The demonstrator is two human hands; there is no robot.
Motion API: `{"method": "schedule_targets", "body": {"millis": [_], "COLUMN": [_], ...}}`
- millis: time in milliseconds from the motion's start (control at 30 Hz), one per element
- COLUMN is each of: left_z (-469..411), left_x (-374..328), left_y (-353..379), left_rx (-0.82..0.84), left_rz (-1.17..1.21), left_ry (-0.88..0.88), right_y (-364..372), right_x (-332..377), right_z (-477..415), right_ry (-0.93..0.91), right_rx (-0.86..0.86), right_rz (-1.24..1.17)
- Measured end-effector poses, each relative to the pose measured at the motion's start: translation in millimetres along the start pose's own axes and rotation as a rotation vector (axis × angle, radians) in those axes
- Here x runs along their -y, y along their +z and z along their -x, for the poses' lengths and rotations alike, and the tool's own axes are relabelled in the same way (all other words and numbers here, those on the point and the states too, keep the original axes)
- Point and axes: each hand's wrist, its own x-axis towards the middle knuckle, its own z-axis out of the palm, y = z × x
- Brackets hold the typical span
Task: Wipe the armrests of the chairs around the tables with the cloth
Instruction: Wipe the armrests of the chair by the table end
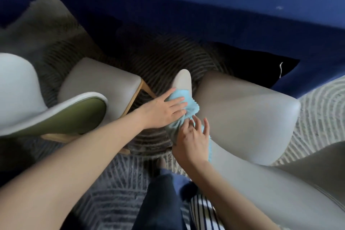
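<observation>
Scanning from the left, I note a white-shelled chair with a green pad standing just beside the work and close under the left forearm; a careless sweep could knock it. The left hand lies flat, fingers straight and together, pressing the light-blue cloth onto the grey armrest, whose bare tip shows beyond the cloth. The right hand sits on the cloth's lower bunch with fingers loosely spread; I cannot tell whether it pinches fabric underneath. In my judgement the cloth is bunched rather than wrapped, so under a flat press it may slide off the rounded rest, leaving the tip and underside unwiped. The tail hanging beside the grey seat could snag or drag.
</observation>
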Motion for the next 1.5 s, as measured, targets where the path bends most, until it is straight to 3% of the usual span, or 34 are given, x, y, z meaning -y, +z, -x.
{"method": "schedule_targets", "body": {"millis": [400,733,1067,1267,1367,1500], "left_z": [-18.7,-46.3,-61.6,-79.7,-87.8,-98.0], "left_x": [60.8,107.4,123.9,137.9,146.2,156.9], "left_y": [58.3,97.1,122.2,130.5,130.2,133.2], "left_rx": [-0.165,-0.091,-0.053,0.013,0.261,0.327], "left_rz": [0.031,0.172,0.263,0.361,0.369,0.409], "left_ry": [0.167,0.298,0.401,0.350,0.306,0.275], "right_y": [25.9,45.0,54.8,47.7,45.3,49.4], "right_x": [37.2,56.3,57.7,52.6,47.0,41.7], "right_z": [-62.6,-122.9,-149.7,-177.5,-195.2,-215.5], "right_ry": [0.270,0.515,0.617,0.696,0.706,0.708], "right_rx": [0.035,0.100,0.106,0.341,0.408,0.484], "right_rz": [0.097,0.162,0.161,0.025,0.022,0.027]}}
